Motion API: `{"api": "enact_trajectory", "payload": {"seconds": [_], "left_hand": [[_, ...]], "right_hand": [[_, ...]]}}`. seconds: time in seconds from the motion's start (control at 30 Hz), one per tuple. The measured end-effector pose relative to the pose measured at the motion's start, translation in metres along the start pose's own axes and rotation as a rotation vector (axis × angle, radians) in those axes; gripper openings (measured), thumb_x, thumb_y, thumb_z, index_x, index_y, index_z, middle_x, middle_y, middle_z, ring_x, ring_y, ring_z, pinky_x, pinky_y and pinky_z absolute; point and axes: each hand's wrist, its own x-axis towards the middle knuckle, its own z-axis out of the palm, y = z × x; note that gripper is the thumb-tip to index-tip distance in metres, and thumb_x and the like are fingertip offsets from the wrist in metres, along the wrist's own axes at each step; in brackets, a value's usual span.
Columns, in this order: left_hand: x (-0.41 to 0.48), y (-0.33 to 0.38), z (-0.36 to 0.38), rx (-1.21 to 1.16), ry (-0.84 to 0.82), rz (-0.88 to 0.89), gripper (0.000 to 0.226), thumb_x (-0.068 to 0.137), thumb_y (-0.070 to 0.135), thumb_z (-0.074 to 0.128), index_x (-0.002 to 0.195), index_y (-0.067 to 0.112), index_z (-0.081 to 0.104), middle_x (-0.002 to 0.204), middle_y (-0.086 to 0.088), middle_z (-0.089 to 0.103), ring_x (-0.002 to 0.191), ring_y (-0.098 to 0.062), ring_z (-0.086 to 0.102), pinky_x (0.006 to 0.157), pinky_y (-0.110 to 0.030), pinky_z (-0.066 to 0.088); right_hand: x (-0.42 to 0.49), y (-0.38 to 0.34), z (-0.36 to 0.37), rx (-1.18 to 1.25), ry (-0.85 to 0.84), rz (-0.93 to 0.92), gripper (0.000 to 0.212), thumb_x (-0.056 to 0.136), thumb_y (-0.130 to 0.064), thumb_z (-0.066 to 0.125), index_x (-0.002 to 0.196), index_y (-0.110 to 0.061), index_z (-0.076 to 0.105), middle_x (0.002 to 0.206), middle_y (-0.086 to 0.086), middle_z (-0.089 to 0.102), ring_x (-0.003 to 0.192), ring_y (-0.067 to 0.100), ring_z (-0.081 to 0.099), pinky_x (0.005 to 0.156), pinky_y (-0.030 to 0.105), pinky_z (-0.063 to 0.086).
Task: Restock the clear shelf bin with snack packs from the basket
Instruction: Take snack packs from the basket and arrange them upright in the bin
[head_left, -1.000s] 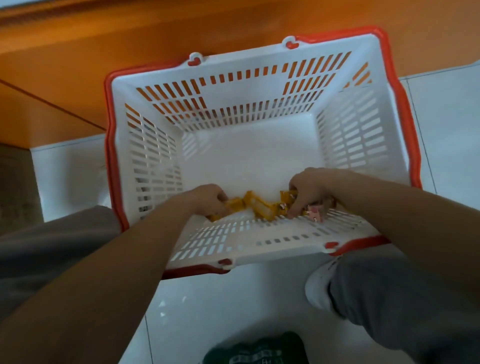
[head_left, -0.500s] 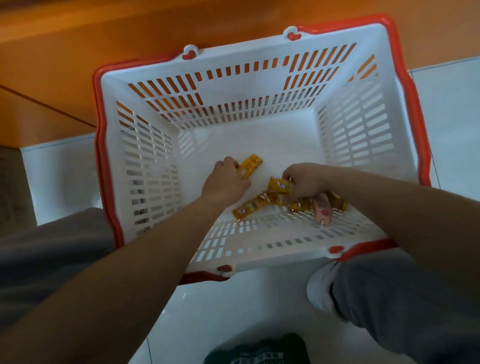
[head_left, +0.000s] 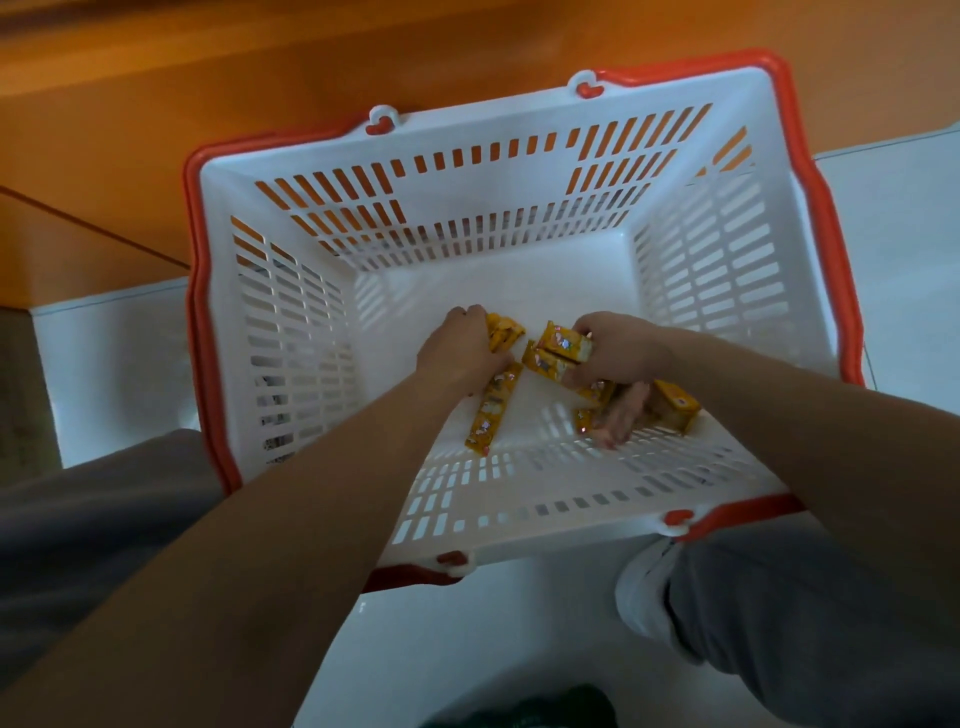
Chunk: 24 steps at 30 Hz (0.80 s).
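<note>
Both hands have shifted toward the middle of the basket floor since half a second ago, and each now has more yellow packs gathered in it. Left hand is curled over a yellow snack pack at its far side, fingers closed on it, while a long yellow pack lies loose on the floor just near of that hand, pointing toward the near wall. Right hand clutches a stack of about 2 yellow packs between thumb and fingers — the top one tilted up. Under and right of that wrist sit more loose packs: an orange-yellow one against the near right corner, a pinkish pack beside it, and a small yellow one partly hidden under the hand.

White slotted walls rise on all 4 sides, and the red-trimmed near rim crosses both forearms — it is the thing the arms must clear. An orange wooden surface stands behind the far wall. White floor tiles surround the basket; grey-trousered knees flank it on the near side. No clear shelf bin is in view.
</note>
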Motion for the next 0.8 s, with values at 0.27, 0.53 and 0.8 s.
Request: {"api": "enact_trajectory", "payload": {"seconds": [0.27, 0.53, 0.8], "left_hand": [[-0.032, 0.027, -0.061, -0.774, 0.083, -0.192, 0.017, 0.088, 0.031, 0.070, 0.100, 0.018, 0.072, 0.086, -0.004, 0.076, 0.079, -0.021, 0.072, 0.060, -0.027, 0.055], [-0.135, 0.080, -0.176, -1.146, 0.174, 0.009, 0.027, 0.076, 0.024, 0.090, 0.099, 0.016, 0.078, 0.097, -0.013, 0.080, 0.085, -0.034, 0.077, 0.070, -0.040, 0.059], [-0.238, 0.125, -0.295, -1.104, 0.335, 0.240, 0.026, 0.071, 0.017, 0.092, 0.093, 0.011, 0.079, 0.090, -0.021, 0.078, 0.080, -0.044, 0.075, 0.070, -0.056, 0.060]], "right_hand": [[-0.042, -0.046, -0.017, 0.857, 0.255, -0.076, 0.030, 0.086, -0.020, 0.077, 0.110, -0.012, 0.061, 0.088, 0.004, 0.068, 0.069, 0.013, 0.068, 0.051, 0.023, 0.052], [-0.149, -0.114, -0.082, 1.378, 0.213, -0.326, 0.024, 0.086, -0.003, 0.064, 0.106, -0.013, 0.070, 0.093, 0.007, 0.076, 0.081, 0.022, 0.072, 0.074, 0.034, 0.058], [-0.272, -0.162, -0.160, 1.253, 0.224, -0.692, 0.038, 0.073, -0.017, 0.076, 0.110, -0.006, 0.071, 0.101, 0.015, 0.075, 0.082, 0.022, 0.073, 0.067, 0.032, 0.059]]}}
